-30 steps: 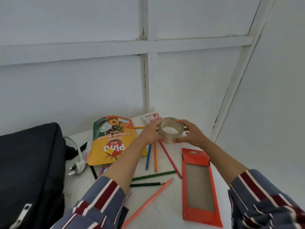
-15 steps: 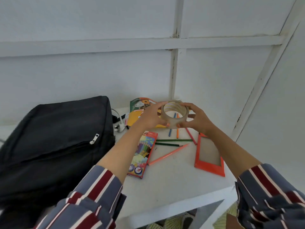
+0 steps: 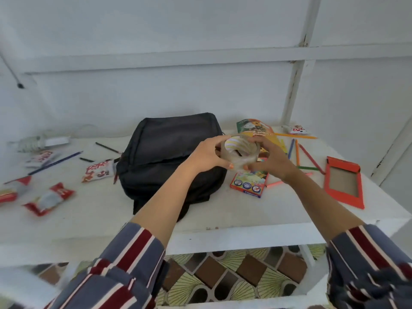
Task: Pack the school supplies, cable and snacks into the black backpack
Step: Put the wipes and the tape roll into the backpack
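At the far left of the white table (image 3: pixel 107 210) lies a coiled white cable (image 3: pixel 33 142) (it is blurred, so its plug is hard to make out). In front of it several red-and-white snack packets (image 3: pixel 48 198) are scattered, and a blue pencil (image 3: pixel 55 162) lies among them. In the middle the black backpack (image 3: pixel 165 152) lies flat on the table; whether its zip is open I cannot tell. Over its right edge the left hand (image 3: pixel 206 156) and the right hand (image 3: pixel 272 162) hold a roll of clear tape (image 3: pixel 242 152) between them, the fingers of both curled round its rim. Below the right hand lies a coloured pencil box (image 3: pixel 248 185). Behind the hands is a yellow snack bag (image 3: pixel 256 129), then come loose coloured pencils (image 3: pixel 297 152), and at the far right lies an orange carton (image 3: pixel 343 184).
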